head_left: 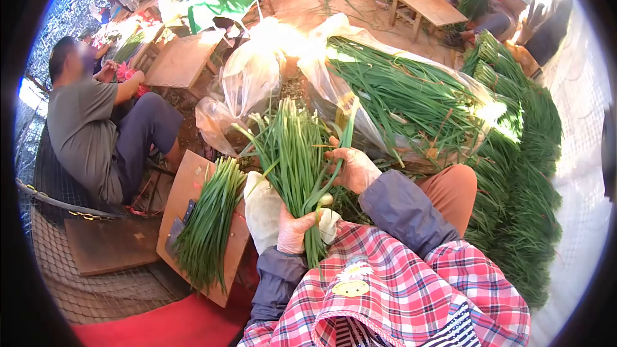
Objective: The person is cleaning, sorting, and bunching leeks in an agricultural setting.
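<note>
A thick bunch of long green stalks (292, 154) stands upright over my lap, its pale ends up. My left hand (295, 228) is wrapped round its lower part. At the bunch's right side is my right hand (353, 166), its fingers bent round a few loose green leaves. Both hands appear to wear thin clear gloves. To the left, a second bunch (213, 225) lies on a small wooden board (186, 183), beside a knife (188, 211) with a dark handle.
An open plastic bag of green stalks (411, 90) lies ahead right. Piled bunches (514, 186) line the right side. One person (90, 122) sits at left, another (495, 0) at back right. Wooden stools (183, 61) and a green chair (222, 3) stand farther back.
</note>
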Demonstrator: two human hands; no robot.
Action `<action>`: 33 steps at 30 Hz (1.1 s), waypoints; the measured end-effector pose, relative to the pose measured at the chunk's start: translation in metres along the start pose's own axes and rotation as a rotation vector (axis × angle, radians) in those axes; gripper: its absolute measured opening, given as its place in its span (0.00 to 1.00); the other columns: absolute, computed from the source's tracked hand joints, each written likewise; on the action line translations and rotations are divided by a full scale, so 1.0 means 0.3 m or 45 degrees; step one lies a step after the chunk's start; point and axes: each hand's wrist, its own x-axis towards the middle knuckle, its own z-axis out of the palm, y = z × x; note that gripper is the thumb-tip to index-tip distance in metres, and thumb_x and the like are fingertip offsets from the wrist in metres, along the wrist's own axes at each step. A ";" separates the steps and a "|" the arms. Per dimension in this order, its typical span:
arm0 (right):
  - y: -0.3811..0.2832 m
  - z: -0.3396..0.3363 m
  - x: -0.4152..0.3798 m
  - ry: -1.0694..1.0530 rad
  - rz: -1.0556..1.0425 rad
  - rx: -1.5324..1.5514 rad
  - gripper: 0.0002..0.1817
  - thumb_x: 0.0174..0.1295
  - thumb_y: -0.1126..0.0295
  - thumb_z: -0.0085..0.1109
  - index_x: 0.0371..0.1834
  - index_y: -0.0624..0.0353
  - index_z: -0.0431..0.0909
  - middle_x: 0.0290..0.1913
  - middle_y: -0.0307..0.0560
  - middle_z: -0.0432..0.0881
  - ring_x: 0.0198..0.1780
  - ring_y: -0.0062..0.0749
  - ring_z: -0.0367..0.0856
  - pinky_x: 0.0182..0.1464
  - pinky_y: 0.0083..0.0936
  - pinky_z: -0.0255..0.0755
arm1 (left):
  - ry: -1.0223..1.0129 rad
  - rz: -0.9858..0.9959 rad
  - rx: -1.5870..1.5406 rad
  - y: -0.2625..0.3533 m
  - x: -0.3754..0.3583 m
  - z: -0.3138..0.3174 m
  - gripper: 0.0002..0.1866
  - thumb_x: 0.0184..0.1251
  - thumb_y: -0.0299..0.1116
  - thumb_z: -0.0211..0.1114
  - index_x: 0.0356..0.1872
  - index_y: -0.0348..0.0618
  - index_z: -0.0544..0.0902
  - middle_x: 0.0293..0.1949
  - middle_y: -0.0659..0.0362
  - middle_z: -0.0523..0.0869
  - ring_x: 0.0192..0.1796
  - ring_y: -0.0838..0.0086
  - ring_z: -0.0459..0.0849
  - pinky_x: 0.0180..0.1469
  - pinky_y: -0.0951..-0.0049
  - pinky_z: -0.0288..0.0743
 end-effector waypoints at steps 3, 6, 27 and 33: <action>0.042 -0.034 0.049 -0.446 0.042 0.107 0.25 0.56 0.72 0.51 0.60 0.56 0.67 0.53 0.47 0.76 0.50 0.38 0.78 0.52 0.46 0.71 | 0.009 0.018 0.174 -0.049 0.013 -0.026 0.31 0.46 0.20 0.71 0.55 0.38 0.70 0.46 0.56 0.80 0.43 0.69 0.83 0.46 0.70 0.79; 0.042 -0.010 0.024 -0.391 -0.096 -0.019 0.24 0.54 0.82 0.46 0.57 0.58 0.70 0.51 0.48 0.79 0.50 0.39 0.79 0.54 0.40 0.72 | -0.144 -0.099 0.102 -0.002 -0.002 -0.022 0.35 0.43 0.21 0.71 0.58 0.39 0.68 0.48 0.54 0.79 0.49 0.67 0.81 0.51 0.69 0.76; -0.034 -0.025 0.076 -0.607 -0.277 0.477 0.25 0.61 0.48 0.54 0.53 0.54 0.73 0.47 0.44 0.80 0.44 0.34 0.80 0.47 0.35 0.75 | 0.013 -0.230 0.722 0.037 -0.046 -0.005 0.20 0.53 0.19 0.62 0.50 0.39 0.74 0.34 0.59 0.80 0.30 0.77 0.78 0.32 0.77 0.71; -0.180 -0.123 0.233 -0.118 -0.464 0.395 0.13 0.60 0.55 0.59 0.26 0.49 0.71 0.14 0.27 0.57 0.14 0.17 0.53 0.17 0.20 0.47 | 0.039 -0.289 1.003 0.209 -0.169 -0.061 0.35 0.47 0.20 0.62 0.63 0.37 0.64 0.48 0.58 0.79 0.46 0.77 0.77 0.50 0.77 0.70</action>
